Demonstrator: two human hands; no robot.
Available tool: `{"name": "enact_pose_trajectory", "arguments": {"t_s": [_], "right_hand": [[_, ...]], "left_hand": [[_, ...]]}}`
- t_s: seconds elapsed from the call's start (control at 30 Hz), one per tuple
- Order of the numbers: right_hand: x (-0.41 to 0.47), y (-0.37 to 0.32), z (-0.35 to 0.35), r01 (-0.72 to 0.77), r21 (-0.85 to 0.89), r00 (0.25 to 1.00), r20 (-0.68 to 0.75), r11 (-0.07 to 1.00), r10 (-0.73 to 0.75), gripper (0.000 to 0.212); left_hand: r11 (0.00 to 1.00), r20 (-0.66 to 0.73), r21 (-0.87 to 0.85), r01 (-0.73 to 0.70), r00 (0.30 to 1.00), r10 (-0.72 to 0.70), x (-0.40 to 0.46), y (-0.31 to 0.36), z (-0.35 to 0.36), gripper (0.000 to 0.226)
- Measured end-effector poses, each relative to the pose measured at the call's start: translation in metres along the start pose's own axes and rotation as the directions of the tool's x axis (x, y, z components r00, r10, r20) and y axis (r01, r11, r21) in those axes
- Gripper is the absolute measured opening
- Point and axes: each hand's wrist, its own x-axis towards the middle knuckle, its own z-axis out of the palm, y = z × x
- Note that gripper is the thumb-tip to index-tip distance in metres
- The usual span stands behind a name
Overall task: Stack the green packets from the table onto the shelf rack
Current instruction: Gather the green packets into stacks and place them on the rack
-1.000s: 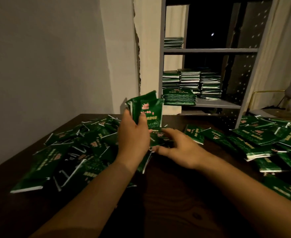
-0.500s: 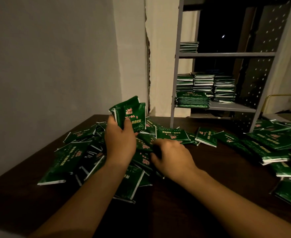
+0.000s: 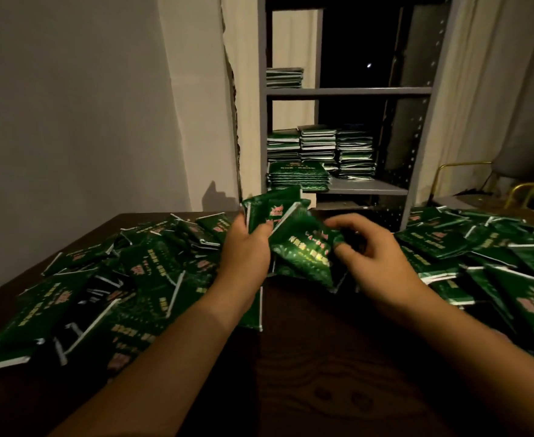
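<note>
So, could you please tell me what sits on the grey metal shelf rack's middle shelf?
Green packets in three back stacks on the rack, one lower front stack; anything behind is hidden.

The right hand point(image 3: 376, 263) has lifted a green packet point(image 3: 306, 250) toward the left hand's bundle point(image 3: 269, 209).

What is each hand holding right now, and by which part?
Left hand grips a bunch of packets by their lower ends. Right hand pinches one packet at its upper right corner.

A plain grey wall point(image 3: 70, 105) stands on the left. Pale curtains point(image 3: 486, 89) hang on the right — a gold chair frame point(image 3: 458, 171) sits below them.
</note>
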Motion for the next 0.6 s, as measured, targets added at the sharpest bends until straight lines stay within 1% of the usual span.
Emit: {"name": "enact_pose_trajectory", "arguments": {"t_s": [0.03, 0.07, 0.1, 0.17, 0.2, 0.23, 0.33, 0.4, 0.47, 0.53, 0.6], "right_hand": [[0.001, 0.005, 0.002, -0.042, 0.082, 0.998, -0.047, 0.996, 0.046, 0.032], [0.001, 0.020, -0.008, -0.080, 0.126, 0.991, -0.099, 0.989, 0.093, 0.032], [0.002, 0.023, -0.006, -0.109, 0.174, 0.985, -0.111, 0.979, 0.130, 0.029], [0.001, 0.025, -0.002, -0.179, 0.323, 0.974, -0.072, 0.929, 0.213, 0.022], [-0.001, 0.028, -0.003, -0.206, 0.392, 0.971, -0.029, 0.897, 0.235, 0.024], [-0.001, 0.029, -0.006, -0.211, 0.408, 0.973, 0.006, 0.888, 0.229, 0.032], [0.004, 0.035, -0.021, -0.221, 0.283, 0.975, 0.041, 0.933, 0.218, 0.062], [0.008, 0.034, -0.033, -0.230, 0.267, 0.973, 0.049, 0.936, 0.225, 0.077], [0.007, 0.033, -0.039, -0.226, 0.263, 0.974, 0.092, 0.938, 0.209, 0.086], [0.005, 0.031, -0.038, -0.235, 0.249, 0.968, 0.143, 0.940, 0.204, 0.091], [0.002, 0.030, -0.035, -0.256, 0.291, 0.962, 0.170, 0.922, 0.213, 0.091]], "left_hand": [[0.997, 0.035, -0.044, 0.064, 0.997, -0.063, 0.000, 0.000, 0.004, 0.012], [0.986, 0.086, -0.095, 0.136, 0.988, -0.128, 0.002, -0.004, 0.027, 0.016], [0.966, 0.128, -0.151, 0.209, 0.973, -0.190, 0.001, -0.007, 0.031, 0.022], [0.926, 0.210, -0.237, 0.295, 0.946, -0.248, 0.001, -0.017, 0.039, 0.028], [0.909, 0.251, -0.260, 0.325, 0.932, -0.261, 0.000, -0.022, 0.044, 0.028], [0.898, 0.276, -0.281, 0.340, 0.924, -0.264, -0.001, -0.026, 0.047, 0.028], [0.901, 0.288, -0.288, 0.325, 0.927, -0.242, 0.001, -0.035, 0.041, 0.024], [0.930, 0.215, -0.249, 0.272, 0.951, -0.220, 0.005, -0.037, 0.031, 0.023], [0.947, 0.147, -0.223, 0.229, 0.969, -0.200, 0.008, -0.037, 0.022, 0.028], [0.960, 0.114, -0.197, 0.201, 0.977, -0.181, 0.008, -0.037, 0.017, 0.033], [0.968, 0.103, -0.174, 0.180, 0.981, -0.164, 0.008, -0.036, 0.017, 0.035]]}}
